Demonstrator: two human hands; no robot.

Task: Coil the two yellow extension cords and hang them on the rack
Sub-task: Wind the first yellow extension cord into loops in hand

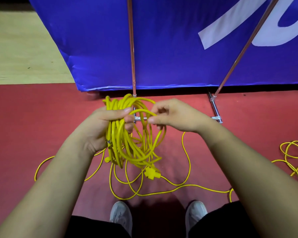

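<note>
The fingers (129, 120) of the left hand (100, 124) are curled tight around a bundled coil of yellow extension cord (127, 145) at frame centre. The right hand (174, 115) pinches the top loop of that coil between thumb and fingertips. A yellow plug (152, 173) hangs below the coil. Loose cord (187, 186) lies in loops on the red floor (24, 126). A second yellow cord pile (292, 152) lies at the right edge. A blue banner (162, 40) with metal poles (132, 48) fills the upper frame.
</note>
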